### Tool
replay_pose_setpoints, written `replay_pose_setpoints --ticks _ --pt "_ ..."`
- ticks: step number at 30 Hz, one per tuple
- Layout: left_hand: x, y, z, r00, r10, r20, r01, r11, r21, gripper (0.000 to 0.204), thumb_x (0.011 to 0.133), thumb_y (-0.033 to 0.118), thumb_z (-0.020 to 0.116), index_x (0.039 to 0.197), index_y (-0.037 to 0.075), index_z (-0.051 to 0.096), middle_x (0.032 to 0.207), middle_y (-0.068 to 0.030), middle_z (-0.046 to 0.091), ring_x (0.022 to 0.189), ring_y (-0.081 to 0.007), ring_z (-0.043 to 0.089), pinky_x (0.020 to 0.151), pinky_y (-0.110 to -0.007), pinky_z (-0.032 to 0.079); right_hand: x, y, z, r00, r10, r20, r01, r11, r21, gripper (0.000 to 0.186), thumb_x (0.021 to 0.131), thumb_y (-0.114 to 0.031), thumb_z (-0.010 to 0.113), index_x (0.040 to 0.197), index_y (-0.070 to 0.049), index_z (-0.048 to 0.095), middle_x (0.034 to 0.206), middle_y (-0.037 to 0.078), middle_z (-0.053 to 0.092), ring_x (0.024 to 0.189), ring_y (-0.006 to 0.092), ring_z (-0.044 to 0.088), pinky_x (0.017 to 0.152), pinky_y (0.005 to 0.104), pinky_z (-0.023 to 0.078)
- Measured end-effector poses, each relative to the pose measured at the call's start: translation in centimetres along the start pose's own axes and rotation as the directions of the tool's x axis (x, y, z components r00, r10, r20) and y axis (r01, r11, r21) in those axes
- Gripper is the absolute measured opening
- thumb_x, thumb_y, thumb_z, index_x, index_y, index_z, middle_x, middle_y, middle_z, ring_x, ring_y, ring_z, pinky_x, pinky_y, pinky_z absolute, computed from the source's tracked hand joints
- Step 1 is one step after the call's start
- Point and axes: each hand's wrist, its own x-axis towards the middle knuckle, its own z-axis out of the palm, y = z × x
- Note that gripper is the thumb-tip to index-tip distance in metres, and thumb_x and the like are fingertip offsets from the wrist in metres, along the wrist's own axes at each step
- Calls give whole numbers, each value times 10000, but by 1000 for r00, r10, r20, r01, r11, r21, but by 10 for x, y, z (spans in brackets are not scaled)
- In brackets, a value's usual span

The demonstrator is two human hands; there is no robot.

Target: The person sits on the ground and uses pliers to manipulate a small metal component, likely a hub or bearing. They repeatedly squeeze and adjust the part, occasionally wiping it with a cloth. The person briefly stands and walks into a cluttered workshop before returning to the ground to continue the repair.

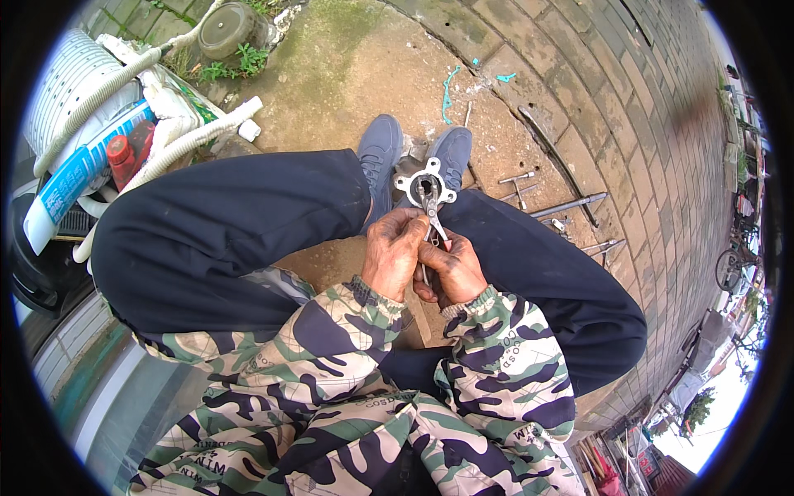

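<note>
Between my shoes stands a metal flange [403, 183] with several rounded lugs and a round opening in the middle. The jaws of a pair of pliers [434, 218] reach into that opening. My right hand [460, 269] is closed around the handles, which its fingers partly hide. My left hand [390, 255] is also closed, its thumb and fingers pressed on the pliers close to the pivot. Whatever the jaws grip inside the flange is too small to make out.
To the right on the ground lie a T-handle wrench [519, 187], a long metal bar [571, 205] and other tools. Torn teal strips [447, 95] lie ahead. At left are pale hoses [194, 147], a red bottle [122, 157] and a white ribbed tub [70, 95].
</note>
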Motion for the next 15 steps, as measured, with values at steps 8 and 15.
replay_pose_setpoints --ticks 8,15 --pt "0 1 1 1000 8 -1 -8 1000 13 232 943 182 626 998 -42 639 747 -42 629 499 -75 512 405 -223 385 0 -1 0 1000 -4 6 4 1000 10 157 931 -76 618 1046 10 556 637 67 543 408 132 453 340 276 333" --pt "-2 5 4 1000 12 -16 -11 998 61 235 946 185 618 1007 -41 642 741 -39 622 494 -72 506 415 -222 388 1 -4 -4 998 36 41 -38 998 40 175 947 -85 603 1074 9 528 627 81 541 392 151 461 326 279 319"
